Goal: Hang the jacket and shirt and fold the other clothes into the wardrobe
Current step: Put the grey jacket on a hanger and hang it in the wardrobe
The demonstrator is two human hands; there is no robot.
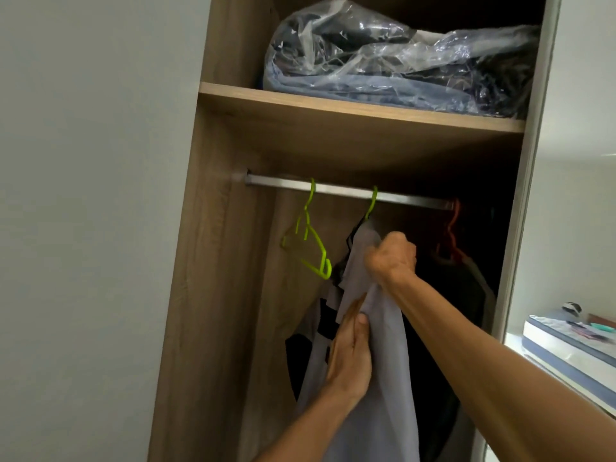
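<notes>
A grey garment with black patches (376,378) hangs from a lime-green hanger (371,203) hooked on the wardrobe's metal rail (340,190). My right hand (393,255) is closed on the cloth near its shoulder, just below the hanger hook. Lower down, my left hand (350,355) pinches the grey fabric at its front edge. An empty lime-green hanger (310,248) hangs to the left on the same rail. A dark garment on an orange hanger (451,228) hangs at the right, mostly in shadow.
The wooden shelf (333,106) above the rail holds a clear plastic bag of folded dark and blue cloth (393,61). A grey wall stands left of the wardrobe side panel (206,295). A mattress edge (566,348) shows at the lower right.
</notes>
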